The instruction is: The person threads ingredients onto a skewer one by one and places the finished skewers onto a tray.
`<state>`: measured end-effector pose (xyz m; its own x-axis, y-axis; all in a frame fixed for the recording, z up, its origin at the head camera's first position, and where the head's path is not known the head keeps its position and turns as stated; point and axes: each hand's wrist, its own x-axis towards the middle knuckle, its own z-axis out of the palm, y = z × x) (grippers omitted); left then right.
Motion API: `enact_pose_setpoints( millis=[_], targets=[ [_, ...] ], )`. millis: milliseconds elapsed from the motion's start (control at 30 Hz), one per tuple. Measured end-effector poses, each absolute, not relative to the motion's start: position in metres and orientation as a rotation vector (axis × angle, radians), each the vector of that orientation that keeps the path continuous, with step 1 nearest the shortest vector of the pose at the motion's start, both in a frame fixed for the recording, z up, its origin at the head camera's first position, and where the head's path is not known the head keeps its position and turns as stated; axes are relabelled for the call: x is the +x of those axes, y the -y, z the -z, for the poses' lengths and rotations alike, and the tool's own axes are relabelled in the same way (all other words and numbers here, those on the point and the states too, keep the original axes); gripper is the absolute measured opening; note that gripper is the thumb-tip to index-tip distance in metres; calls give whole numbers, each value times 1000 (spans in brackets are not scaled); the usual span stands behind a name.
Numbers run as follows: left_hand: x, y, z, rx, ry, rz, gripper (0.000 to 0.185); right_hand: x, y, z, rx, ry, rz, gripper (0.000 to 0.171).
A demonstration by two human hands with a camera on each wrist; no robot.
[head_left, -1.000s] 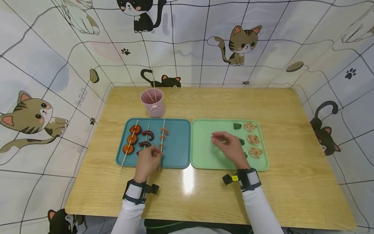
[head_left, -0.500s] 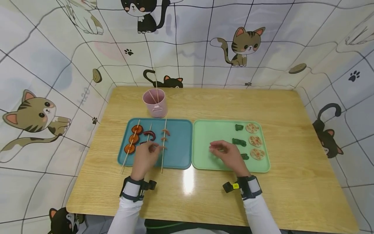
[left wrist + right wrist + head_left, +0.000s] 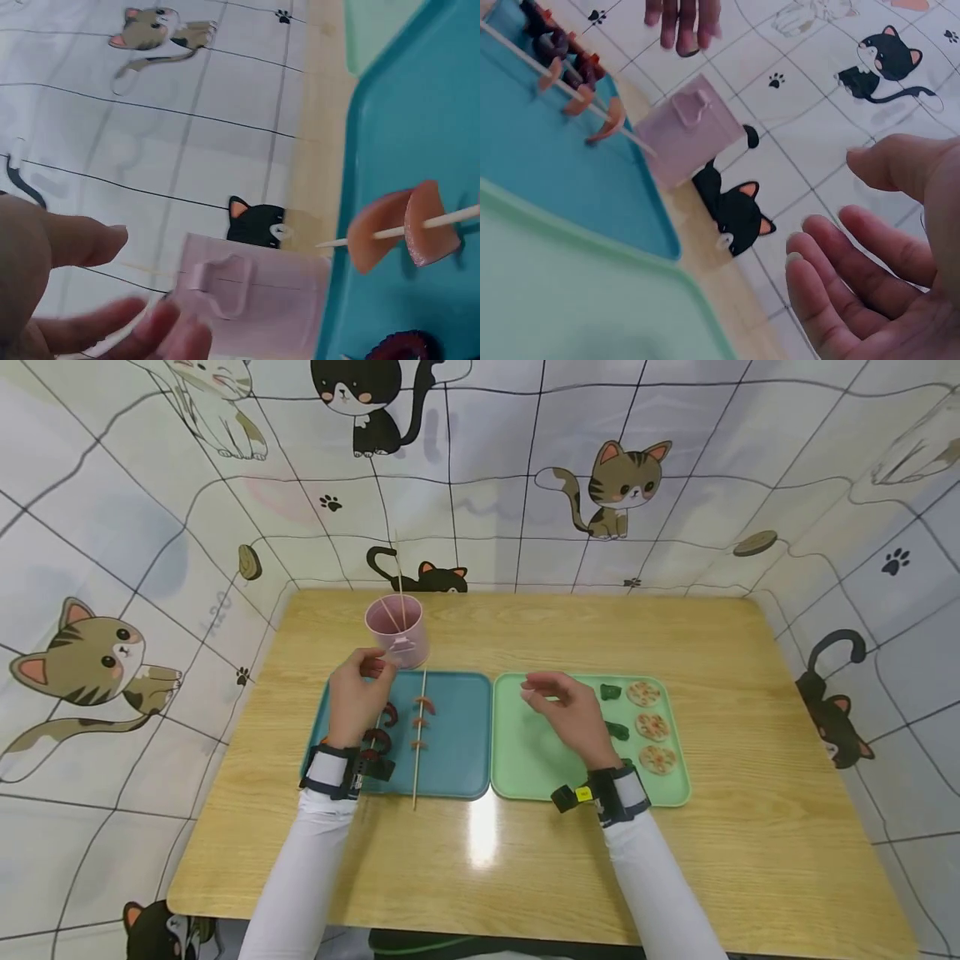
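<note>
From the head camera, the left hand (image 3: 358, 689) hovers over the far left corner of the blue tray (image 3: 457, 768), fingers loosely spread and grasping nothing, just short of the pink cup (image 3: 397, 631) that stands on the bench (image 3: 525, 877) behind the tray with a few bare skewers (image 3: 400, 585) sticking up from it. The right hand (image 3: 564, 710) floats relaxed and empty over the green tray (image 3: 525, 768). On the blue tray one finished skewer of sausage pieces (image 3: 422, 723) lies in plain sight, and dark curled pieces (image 3: 380, 737) show beside the left wrist; whatever else lies there is hidden under the arm. Still loose on the green tray are the green pieces (image 3: 611, 692) and three lotus slices (image 3: 651, 725). So I judge part of the threading done, with the green pieces and lotus slices yet to be skewered.

The left wrist camera shows what the head view cannot: the fingers (image 3: 142, 330) are released and blurred, near the cup's small handle (image 3: 221, 289) but not touching it. A sausage piece (image 3: 405, 229) on its stick fills the right side.

The right wrist camera confirms the right hand's open palm (image 3: 900, 300), nothing in it, and looks across both trays to the cup (image 3: 686, 131) with the left hand's fingertips (image 3: 682, 22) hanging above it.
</note>
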<state>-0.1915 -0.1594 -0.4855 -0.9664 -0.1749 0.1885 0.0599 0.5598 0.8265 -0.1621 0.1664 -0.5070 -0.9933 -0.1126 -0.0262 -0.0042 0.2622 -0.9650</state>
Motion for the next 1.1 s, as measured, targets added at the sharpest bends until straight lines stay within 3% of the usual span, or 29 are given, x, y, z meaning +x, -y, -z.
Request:
enact_pose_setpoints(
  millis=[267, 533, 1100],
  targets=[
    [-234, 161, 510, 311, 2537, 1447, 90, -224, -114, 484, -250, -2406, 1873, 39],
    [-268, 156, 525, 269, 2448, 1591, 119, -281, -71, 475, -300, -2468, 1821, 35],
    [-289, 163, 536, 211, 2468, 1446, 101, -364, -7, 461, -238, -2597, 1635, 39]
  ],
)
